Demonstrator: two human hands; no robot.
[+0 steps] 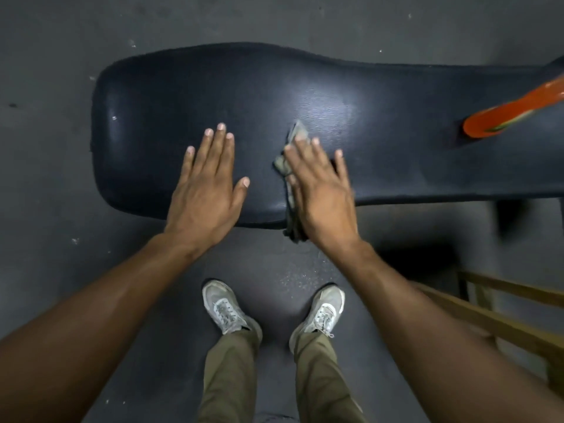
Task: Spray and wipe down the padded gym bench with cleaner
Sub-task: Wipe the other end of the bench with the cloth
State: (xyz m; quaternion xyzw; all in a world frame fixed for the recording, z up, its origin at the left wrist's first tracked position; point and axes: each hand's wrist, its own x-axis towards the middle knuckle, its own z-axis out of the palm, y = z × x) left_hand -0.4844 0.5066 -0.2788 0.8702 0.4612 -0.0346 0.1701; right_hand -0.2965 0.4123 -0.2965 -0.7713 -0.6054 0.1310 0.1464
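Observation:
The black padded bench (305,87) runs left to right across the upper half of the view. My left hand (207,184) lies flat on its near left part, fingers straight and spread. My right hand (320,190) presses a crumpled grey-green cloth (291,166) onto the pad with straight fingers; the cloth sticks out ahead of the fingertips and hangs over the bench's near edge. An orange spray bottle (512,111) stands on the pad at the far right, partly cut off by the frame edge.
Grey floor (61,178) surrounds the bench. My two feet in pale sneakers (225,309) stand just before its near edge. A wooden frame (503,315) slants across the lower right. The bench's dark leg (509,218) drops down at right.

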